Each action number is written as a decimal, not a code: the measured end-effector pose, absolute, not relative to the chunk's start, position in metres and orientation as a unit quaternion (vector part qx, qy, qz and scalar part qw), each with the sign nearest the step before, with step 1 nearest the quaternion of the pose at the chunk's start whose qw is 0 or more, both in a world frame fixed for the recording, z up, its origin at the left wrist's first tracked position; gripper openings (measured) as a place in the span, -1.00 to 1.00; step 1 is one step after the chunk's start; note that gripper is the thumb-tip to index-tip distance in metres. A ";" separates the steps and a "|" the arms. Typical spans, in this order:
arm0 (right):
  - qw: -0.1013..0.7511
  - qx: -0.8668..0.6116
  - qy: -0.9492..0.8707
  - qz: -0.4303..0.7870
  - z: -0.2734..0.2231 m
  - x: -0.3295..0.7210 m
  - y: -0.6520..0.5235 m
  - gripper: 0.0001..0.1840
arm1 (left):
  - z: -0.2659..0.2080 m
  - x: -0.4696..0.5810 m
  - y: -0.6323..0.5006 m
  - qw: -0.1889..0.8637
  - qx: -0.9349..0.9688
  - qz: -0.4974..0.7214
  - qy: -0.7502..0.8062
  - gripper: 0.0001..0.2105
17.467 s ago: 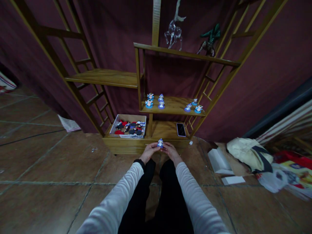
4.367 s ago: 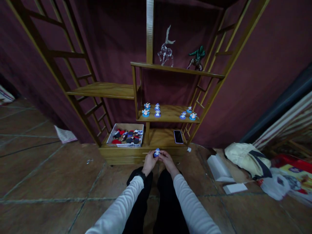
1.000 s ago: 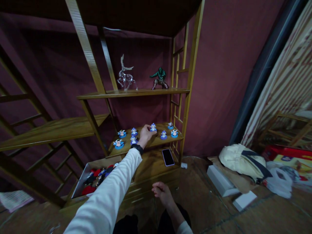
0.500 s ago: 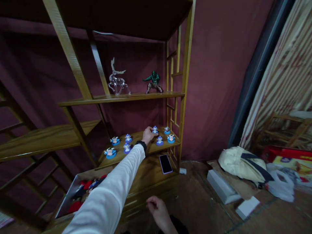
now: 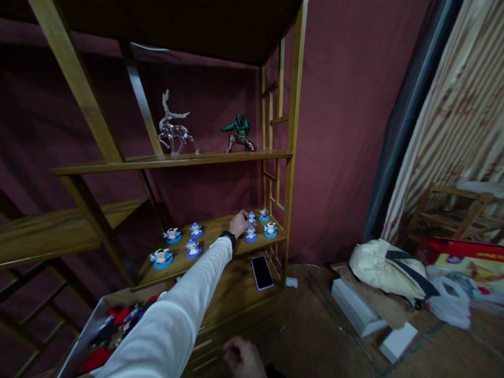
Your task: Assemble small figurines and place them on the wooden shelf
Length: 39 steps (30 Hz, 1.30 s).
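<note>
Left hand (image 5: 238,223): stretched out to the middle shelf (image 5: 214,251), fingers curled around a small blue toy figure (image 5: 251,217); grip closed on it.
Held figure: standing up on its round blue base, on the shelf, right at the fingertips, on the right side of the hand.
Right hand (image 5: 242,358): low down at the bottom edge, loosely curled, holding nothing that shows; cannot tell if grip is open or closed.
Nearer hand: left, already on the figure; right well apart from it, far below.
Way to the figure: ahead of the left hand and a bit to the right, toward the shelf's side post.
Neighbours on the right: three more little figures close by, one behind (image 5: 263,214), one in front (image 5: 250,234), one at the right edge (image 5: 270,229); very little room between them.
Left group: four figures (image 5: 178,243) on the same shelf, well apart from the hand.
Top shelf (image 5: 165,160): glass deer (image 5: 172,125) and green crouching figure (image 5: 238,133), both standing up.
Bottom board: dark phone (image 5: 262,272) lying flat, below the held figure.
Box (image 5: 84,336): low on the left, full of red, dark and blue toy bits.
Floor at right: cream bag (image 5: 388,266), white boxes (image 5: 356,306), plastic bags.
Sleeve: white, with a dark band at the left wrist.
</note>
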State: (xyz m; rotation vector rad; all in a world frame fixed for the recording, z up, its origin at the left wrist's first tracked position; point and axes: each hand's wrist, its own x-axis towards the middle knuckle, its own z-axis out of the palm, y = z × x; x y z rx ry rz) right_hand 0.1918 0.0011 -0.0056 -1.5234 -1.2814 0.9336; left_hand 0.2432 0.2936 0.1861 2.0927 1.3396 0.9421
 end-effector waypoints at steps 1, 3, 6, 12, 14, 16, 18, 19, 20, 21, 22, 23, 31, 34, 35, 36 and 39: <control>0.453 -0.617 -0.521 0.378 -0.005 0.192 0.001 -0.83 | 0.186 0.243 0.293 0.235 0.765 0.346 0.490 -0.60; 0.451 -0.620 -0.519 0.377 -0.005 0.192 0.000 -0.83 | 0.187 0.242 0.293 0.237 0.764 0.349 0.488 -0.58; 0.458 -0.622 -0.512 0.375 -0.007 0.190 0.001 -0.84 | 0.187 0.241 0.294 0.240 0.769 0.354 0.474 -0.59; 0.459 -0.617 -0.513 0.380 -0.007 0.190 0.001 -0.83 | 0.183 0.237 0.299 0.216 0.788 0.360 0.450 -0.62; 0.455 -0.618 -0.515 0.382 -0.006 0.190 0.001 -0.81 | 0.182 0.236 0.300 0.219 0.791 0.365 0.439 -0.62; 0.458 -0.620 -0.515 0.376 -0.007 0.190 0.000 -0.81 | 0.181 0.235 0.301 0.224 0.793 0.367 0.431 -0.62; 0.459 -0.626 -0.515 0.365 -0.009 0.189 0.000 -0.81 | 0.181 0.235 0.301 0.224 0.795 0.366 0.429 -0.62; 0.458 -0.629 -0.515 0.359 -0.010 0.189 0.000 -0.81 | 0.181 0.235 0.301 0.222 0.795 0.364 0.432 -0.61; 0.457 -0.630 -0.516 0.358 -0.011 0.189 0.000 -0.81 | 0.182 0.236 0.300 0.220 0.795 0.361 0.436 -0.61; 0.456 -0.629 -0.517 0.360 -0.012 0.188 0.000 -0.82 | 0.182 0.236 0.300 0.218 0.794 0.358 0.440 -0.61; 0.454 -0.628 -0.518 0.363 -0.012 0.188 0.001 -0.82 | 0.183 0.236 0.299 0.216 0.794 0.355 0.443 -0.60; 0.453 -0.625 -0.519 0.366 -0.012 0.188 0.001 -0.82 | 0.183 0.236 0.299 0.215 0.795 0.354 0.444 -0.60; 0.450 -0.627 -0.517 0.370 -0.008 0.189 -0.001 -0.81 | 0.181 0.234 0.296 0.224 0.790 0.375 0.431 -0.60; 0.446 -0.629 -0.517 0.373 -0.004 0.190 -0.002 -0.79 | 0.182 0.234 0.294 0.235 0.789 0.372 0.430 -0.58; 0.446 -0.630 -0.516 0.372 -0.003 0.190 -0.003 -0.79 | 0.182 0.234 0.294 0.238 0.788 0.371 0.429 -0.57; 0.446 -0.632 -0.515 0.370 -0.001 0.190 -0.003 -0.78 | 0.182 0.234 0.294 0.239 0.788 0.371 0.429 -0.57; 0.443 -0.630 -0.521 0.368 0.003 0.190 -0.006 -0.76 | 0.182 0.233 0.293 0.233 0.793 0.372 0.423 -0.58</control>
